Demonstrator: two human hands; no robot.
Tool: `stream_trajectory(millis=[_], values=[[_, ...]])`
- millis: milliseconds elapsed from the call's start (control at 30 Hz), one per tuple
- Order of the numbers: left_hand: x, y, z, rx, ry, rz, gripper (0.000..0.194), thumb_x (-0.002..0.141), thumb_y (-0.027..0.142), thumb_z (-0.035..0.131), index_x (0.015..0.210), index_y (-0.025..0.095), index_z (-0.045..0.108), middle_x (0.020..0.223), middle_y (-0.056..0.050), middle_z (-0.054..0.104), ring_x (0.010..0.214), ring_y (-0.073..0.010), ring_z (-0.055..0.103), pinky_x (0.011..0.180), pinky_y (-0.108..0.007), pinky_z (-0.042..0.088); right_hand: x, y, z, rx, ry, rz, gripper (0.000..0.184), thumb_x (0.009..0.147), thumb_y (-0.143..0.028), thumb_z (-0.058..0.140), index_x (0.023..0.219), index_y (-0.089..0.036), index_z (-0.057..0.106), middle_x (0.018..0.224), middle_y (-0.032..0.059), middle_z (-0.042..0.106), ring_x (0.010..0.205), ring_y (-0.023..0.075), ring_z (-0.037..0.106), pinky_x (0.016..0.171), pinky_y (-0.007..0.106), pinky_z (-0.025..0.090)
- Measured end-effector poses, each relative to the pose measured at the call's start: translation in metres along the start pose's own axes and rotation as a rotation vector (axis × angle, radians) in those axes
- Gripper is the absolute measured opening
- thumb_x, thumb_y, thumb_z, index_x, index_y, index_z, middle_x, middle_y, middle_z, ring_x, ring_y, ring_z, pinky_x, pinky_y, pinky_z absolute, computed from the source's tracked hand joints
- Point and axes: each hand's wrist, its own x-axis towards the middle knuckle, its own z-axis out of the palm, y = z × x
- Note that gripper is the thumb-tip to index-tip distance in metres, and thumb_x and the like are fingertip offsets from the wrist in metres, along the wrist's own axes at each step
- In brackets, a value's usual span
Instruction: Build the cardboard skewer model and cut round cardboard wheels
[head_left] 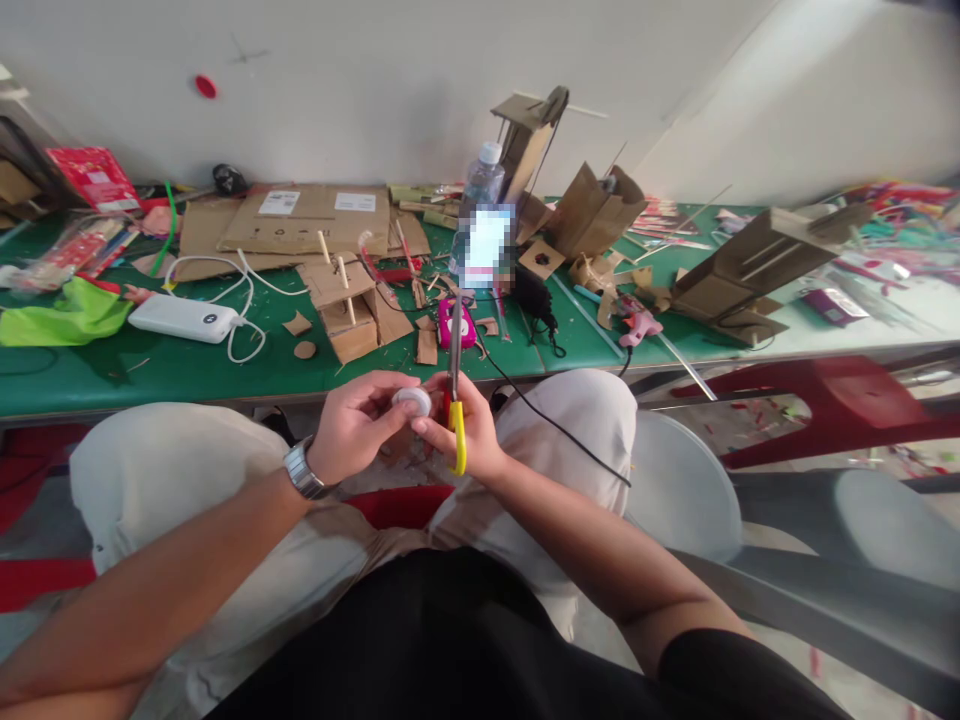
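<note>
Between the thumb and fingers of my left hand is a small round white disc, perhaps a bottle cap; its kind is not clear. My right hand is wrapped round a pair of scissors with yellow and red handles, the blades pointing up and away from me. Its fingertips come close to the disc, and I cannot tell whether they touch it. Both hands are above my lap, just in front of the table edge. Beyond them on the table stands a cut cardboard box with wooden sticks through it.
On the green table lie a white power bank with cables, flat cardboard and scraps. A water bottle stands behind a blurred phone screen. Further right are cardboard models, a pink glue gun and a red stool.
</note>
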Motion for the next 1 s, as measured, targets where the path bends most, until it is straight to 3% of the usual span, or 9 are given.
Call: stream_trajectory(millis=[233,533,633,767,1000], values=[[-0.007,-0.010,0.008,0.052,0.056,0.056,0.018,0.097,0.028,0.081,0.111,0.018,0.076,0.099,-0.008,0.082,0.081,-0.0151,0.078,0.068,-0.020,0.062,0.002,0.008,-0.001,-0.189,0.095,-0.127,0.046,0.081,-0.047,0.094,0.102,-0.025,0.059,0.069,-0.0074,0.055,0.056,0.0101,0.046,0.052,0.025,0.038],[-0.009,-0.006,0.011,0.038,0.080,0.241,0.015,0.101,0.016,0.073,0.115,0.020,0.071,0.110,-0.010,0.080,0.103,-0.0184,0.082,0.087,-0.025,0.068,0.001,0.009,-0.004,-0.277,0.106,-0.218,0.053,0.080,-0.046,0.095,0.110,-0.026,0.057,0.070,-0.0096,0.049,0.058,0.0105,0.043,0.055,0.026,0.038],[-0.010,-0.004,0.013,-0.029,0.093,0.241,0.015,0.101,0.015,0.073,0.114,0.020,0.068,0.111,-0.009,0.078,0.104,-0.0185,0.082,0.087,-0.025,0.068,0.004,0.011,-0.005,-0.273,0.146,-0.271,0.058,0.078,-0.044,0.098,0.112,-0.027,0.054,0.078,-0.0076,0.055,0.064,0.0116,0.049,0.061,0.027,0.043],[-0.010,-0.004,0.014,-0.059,0.103,0.233,0.015,0.102,0.014,0.072,0.114,0.020,0.066,0.112,-0.010,0.077,0.104,-0.0180,0.081,0.085,-0.024,0.068,0.008,0.012,-0.005,-0.239,0.184,-0.366,0.063,0.075,-0.041,0.101,0.113,-0.029,0.052,0.101,0.0010,0.070,0.087,0.0174,0.065,0.081,0.033,0.057],[-0.009,-0.006,0.013,-0.020,0.049,0.259,0.014,0.102,0.012,0.070,0.113,0.021,0.067,0.112,-0.009,0.076,0.109,-0.0182,0.076,0.097,-0.031,0.064,0.005,0.016,-0.001,-0.215,0.173,-0.389,0.046,0.082,-0.037,0.091,0.105,-0.029,0.052,0.104,0.0044,0.075,0.098,0.0228,0.076,0.089,0.040,0.063]])
